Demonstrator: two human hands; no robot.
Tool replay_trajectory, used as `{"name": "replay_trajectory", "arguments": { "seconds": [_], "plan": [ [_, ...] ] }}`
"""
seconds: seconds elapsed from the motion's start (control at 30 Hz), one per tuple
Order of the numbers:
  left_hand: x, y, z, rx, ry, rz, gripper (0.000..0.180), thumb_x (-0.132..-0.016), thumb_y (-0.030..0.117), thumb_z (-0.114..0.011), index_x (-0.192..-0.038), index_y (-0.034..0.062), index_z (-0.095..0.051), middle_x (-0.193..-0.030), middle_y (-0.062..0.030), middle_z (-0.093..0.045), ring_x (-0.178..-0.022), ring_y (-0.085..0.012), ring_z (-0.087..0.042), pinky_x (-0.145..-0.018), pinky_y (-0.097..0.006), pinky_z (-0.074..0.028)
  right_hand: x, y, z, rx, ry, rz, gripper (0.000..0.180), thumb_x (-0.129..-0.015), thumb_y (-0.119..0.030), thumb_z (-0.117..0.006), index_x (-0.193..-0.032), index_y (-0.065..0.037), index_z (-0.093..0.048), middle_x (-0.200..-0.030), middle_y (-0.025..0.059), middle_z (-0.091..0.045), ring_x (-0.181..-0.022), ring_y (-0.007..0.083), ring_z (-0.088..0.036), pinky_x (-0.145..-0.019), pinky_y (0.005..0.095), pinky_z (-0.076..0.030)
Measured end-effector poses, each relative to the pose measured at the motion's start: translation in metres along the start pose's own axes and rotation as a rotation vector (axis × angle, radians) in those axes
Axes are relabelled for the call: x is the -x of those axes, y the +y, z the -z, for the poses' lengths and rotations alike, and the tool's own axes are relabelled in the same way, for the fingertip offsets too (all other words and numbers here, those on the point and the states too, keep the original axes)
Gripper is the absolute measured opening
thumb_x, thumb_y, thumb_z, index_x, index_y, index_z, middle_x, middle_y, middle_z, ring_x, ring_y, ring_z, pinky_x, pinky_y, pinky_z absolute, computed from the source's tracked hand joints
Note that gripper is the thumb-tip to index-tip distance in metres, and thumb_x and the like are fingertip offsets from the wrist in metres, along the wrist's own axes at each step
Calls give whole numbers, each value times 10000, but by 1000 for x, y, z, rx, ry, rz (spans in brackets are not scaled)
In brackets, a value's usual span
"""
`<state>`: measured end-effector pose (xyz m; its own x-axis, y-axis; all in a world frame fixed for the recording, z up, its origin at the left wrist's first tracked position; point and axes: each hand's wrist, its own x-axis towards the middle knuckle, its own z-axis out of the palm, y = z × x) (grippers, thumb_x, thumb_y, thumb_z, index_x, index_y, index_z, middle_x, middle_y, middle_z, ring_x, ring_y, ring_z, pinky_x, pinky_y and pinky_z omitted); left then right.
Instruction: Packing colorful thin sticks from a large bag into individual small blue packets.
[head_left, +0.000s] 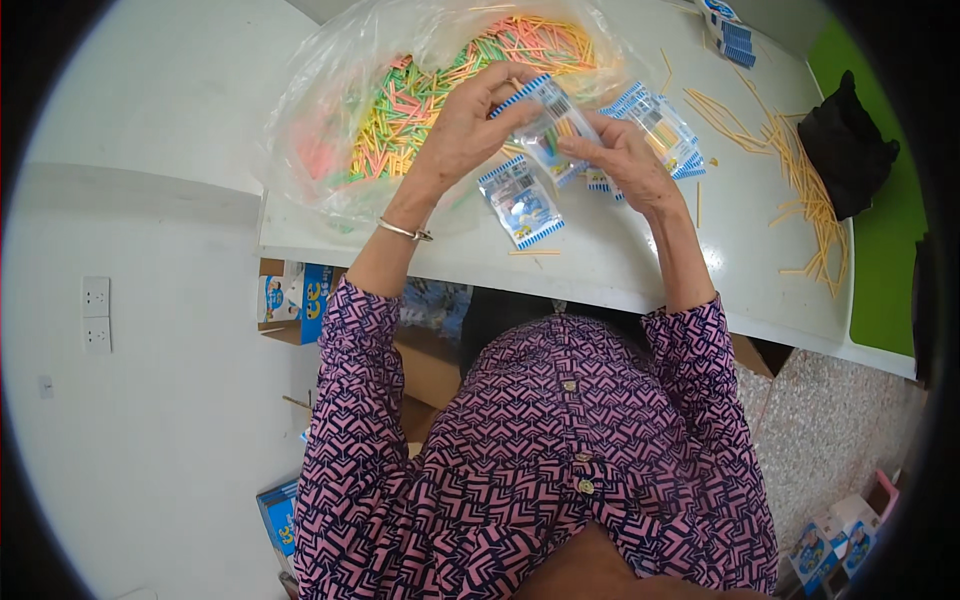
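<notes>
Between my two hands is a small clear plastic packet (552,122) with a blue-and-white striped edge, and some coloured sticks show inside it. My left hand (470,125) pinches its upper left edge, while my right hand (632,162) grips the right side with the thumb across the front. Just below, a similar packet (521,203) lies flat on the white table (600,255). More striped packets (655,125) holding pale yellow sticks lie partly behind my right hand. Beyond my left hand, a large clear bag (325,115) spreads open over a heap of short pink, green and yellow sticks (415,105).
Long pale yellow sticks (805,190) lie scattered at the right, beside a black cloth-like item (848,145). A bundle of packets (730,35) sits at the far edge. Below the table are printed cardboard boxes (300,300). A white wall (150,400) stands at the left.
</notes>
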<state>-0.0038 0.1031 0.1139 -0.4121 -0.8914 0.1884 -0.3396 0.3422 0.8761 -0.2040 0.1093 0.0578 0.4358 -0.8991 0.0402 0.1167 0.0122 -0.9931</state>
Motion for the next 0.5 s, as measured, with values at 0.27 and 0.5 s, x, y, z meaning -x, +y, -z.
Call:
{"name": "replay_trajectory", "arguments": {
  "seconds": [0.27,0.5],
  "plan": [
    [13,-78,19,-648,-92,-229,160,-828,118,-611,-947,12,-628,-968,-78,-649,-855,-253,-621,-765,-298,-481,6,9,21,-87,116,-13,307,-835,-268,-660,-976,4,-669,-750,2,-639,-625,43,-547,-557,186,-420],
    [10,-86,-3,-1174,-118,-475,123,-754,95,-585,-867,47,-572,-755,-90,-569,-765,-252,-563,-701,-381,-452,12,5,10,-115,122,-50,278,-838,-270,-656,-943,-13,-672,-755,14,-640,-630,49,-562,-534,181,-441]
  ]
}}
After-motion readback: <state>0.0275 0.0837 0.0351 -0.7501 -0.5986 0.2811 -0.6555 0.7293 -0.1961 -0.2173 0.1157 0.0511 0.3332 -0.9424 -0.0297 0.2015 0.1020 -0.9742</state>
